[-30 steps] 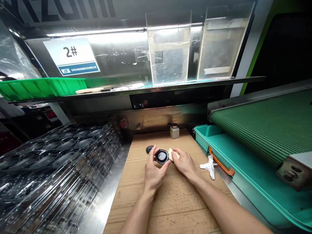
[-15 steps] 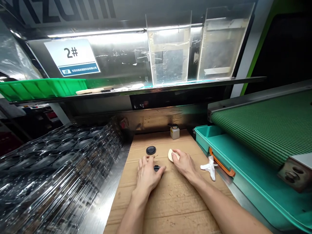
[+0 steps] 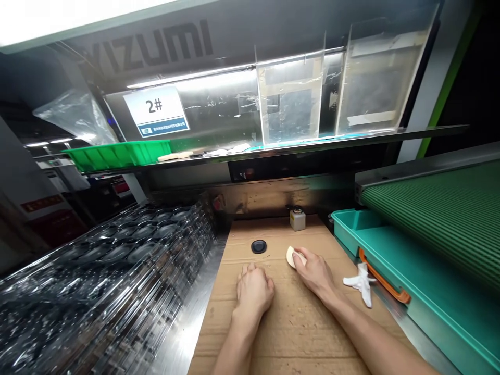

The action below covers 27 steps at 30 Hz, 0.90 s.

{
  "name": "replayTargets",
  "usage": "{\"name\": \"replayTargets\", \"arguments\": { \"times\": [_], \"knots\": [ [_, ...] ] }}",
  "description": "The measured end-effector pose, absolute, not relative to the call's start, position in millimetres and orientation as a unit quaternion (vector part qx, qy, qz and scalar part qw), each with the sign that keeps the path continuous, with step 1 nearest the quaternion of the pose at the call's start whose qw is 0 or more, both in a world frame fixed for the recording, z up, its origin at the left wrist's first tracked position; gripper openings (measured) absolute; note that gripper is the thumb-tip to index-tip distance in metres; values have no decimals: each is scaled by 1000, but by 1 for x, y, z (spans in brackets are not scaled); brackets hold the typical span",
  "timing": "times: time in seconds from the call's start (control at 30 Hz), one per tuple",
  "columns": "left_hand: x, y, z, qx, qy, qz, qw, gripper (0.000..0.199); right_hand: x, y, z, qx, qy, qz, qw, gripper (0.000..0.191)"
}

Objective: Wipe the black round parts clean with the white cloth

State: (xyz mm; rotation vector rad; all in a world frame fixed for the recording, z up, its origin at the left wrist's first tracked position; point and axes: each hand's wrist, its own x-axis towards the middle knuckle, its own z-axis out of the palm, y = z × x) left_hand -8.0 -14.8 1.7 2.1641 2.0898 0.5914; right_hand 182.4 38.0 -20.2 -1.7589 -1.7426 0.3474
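Note:
My left hand rests on the brown cardboard sheet with its fingers curled under. Whatever lies inside it is hidden from view. Beyond its fingertips, a black round lid-like part lies flat on the cardboard, apart from both hands. My right hand pinches a cream-coloured round pad between thumb and fingers, close above or on the cardboard. A white crumpled cloth scrap lies to the right of that hand. At the far end of the sheet stands a small square bottle with a dark top.
Clear plastic trays with dark pieces are stacked at the left. On the right, a teal bin with an orange handle stands beneath a green conveyor belt. A metal shelf crosses above, carrying a green basket.
My left fingers have curled in, and the black piece that showed beneath that hand is now out of sight. The right hand still holds the pad. The whole view has shifted.

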Motion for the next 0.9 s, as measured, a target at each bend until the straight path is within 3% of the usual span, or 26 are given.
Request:
{"name": "replayTargets", "arguments": {
  "times": [0.3,0.53,0.67,0.77,0.9],
  "knots": [
    [-8,-13,-1,673,708,198,77,28,183,40,-25,-681,-661,90,302,37],
    [-9,-13,4,745,620,228,93,29,184,41,-22,-635,-688,-13,352,39],
    [-4,-8,1,767,600,196,115,26,180,37,-18,-600,-736,-5,313,31],
    [0,-2,-1,761,610,173,136,25,180,40,-16,-597,-722,-13,351,26],
    [2,0,1,747,632,140,153,26,179,41,-11,-584,-682,-54,438,39]
  ]
}}
